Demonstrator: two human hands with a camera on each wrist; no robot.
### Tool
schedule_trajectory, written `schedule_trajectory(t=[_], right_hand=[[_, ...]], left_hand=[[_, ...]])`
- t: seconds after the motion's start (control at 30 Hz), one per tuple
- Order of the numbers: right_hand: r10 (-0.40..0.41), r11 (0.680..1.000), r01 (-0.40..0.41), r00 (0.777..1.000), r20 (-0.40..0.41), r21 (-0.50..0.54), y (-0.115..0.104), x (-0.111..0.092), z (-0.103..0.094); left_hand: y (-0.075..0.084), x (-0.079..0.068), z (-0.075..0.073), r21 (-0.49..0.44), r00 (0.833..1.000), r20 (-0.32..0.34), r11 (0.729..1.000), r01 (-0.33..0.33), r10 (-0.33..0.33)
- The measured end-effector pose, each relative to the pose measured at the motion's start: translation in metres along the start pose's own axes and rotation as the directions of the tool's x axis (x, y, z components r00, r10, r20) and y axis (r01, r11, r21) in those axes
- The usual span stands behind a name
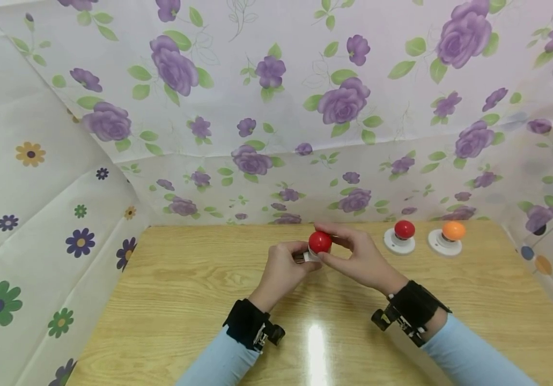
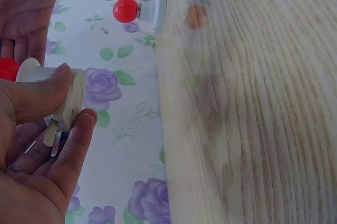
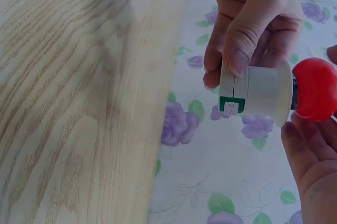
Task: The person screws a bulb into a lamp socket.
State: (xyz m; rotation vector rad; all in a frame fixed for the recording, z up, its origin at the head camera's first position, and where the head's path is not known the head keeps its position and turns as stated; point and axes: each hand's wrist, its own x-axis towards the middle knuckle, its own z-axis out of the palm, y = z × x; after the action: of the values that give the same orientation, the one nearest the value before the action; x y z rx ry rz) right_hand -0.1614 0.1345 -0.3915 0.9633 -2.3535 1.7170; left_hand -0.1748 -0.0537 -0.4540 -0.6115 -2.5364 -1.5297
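My left hand grips a white plug-in lamp socket between thumb and fingers, above the table. Two flat metal prongs stick out of its base in the left wrist view. A green-framed switch shows on its side. At the socket's other end sits a red bulb, with a strip of its dark base visible beside the socket rim. My right hand holds this bulb between thumb and fingers, the thumb on the near side.
On the wooden table, toward the back right, stand two round white lamp bases, one with a red bulb and the other with an orange bulb. Flower-patterned sheets hang behind and beside the table.
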Motion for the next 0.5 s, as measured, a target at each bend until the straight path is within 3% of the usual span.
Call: schedule_trajectory(t=[0.17, 0.4, 0.5], right_hand=[[0.013, 0.999, -0.014, 1.000, 0.006, 0.033, 0.003, 0.000, 0.000], [0.041, 0.998, -0.041, 0.999, 0.005, 0.049, 0.038, -0.002, 0.001], [0.047, 0.998, -0.047, 0.999, 0.002, 0.052, 0.040, -0.002, 0.001]], left_hand=[[0.000, 0.000, 0.000, -0.011, 1.000, 0.004, 1.000, -0.006, 0.006], [-0.001, -0.001, 0.000, -0.027, 1.000, 0.004, 1.000, 0.003, -0.002], [-0.001, -0.001, 0.000, -0.032, 1.000, -0.001, 0.999, -0.001, 0.001]])
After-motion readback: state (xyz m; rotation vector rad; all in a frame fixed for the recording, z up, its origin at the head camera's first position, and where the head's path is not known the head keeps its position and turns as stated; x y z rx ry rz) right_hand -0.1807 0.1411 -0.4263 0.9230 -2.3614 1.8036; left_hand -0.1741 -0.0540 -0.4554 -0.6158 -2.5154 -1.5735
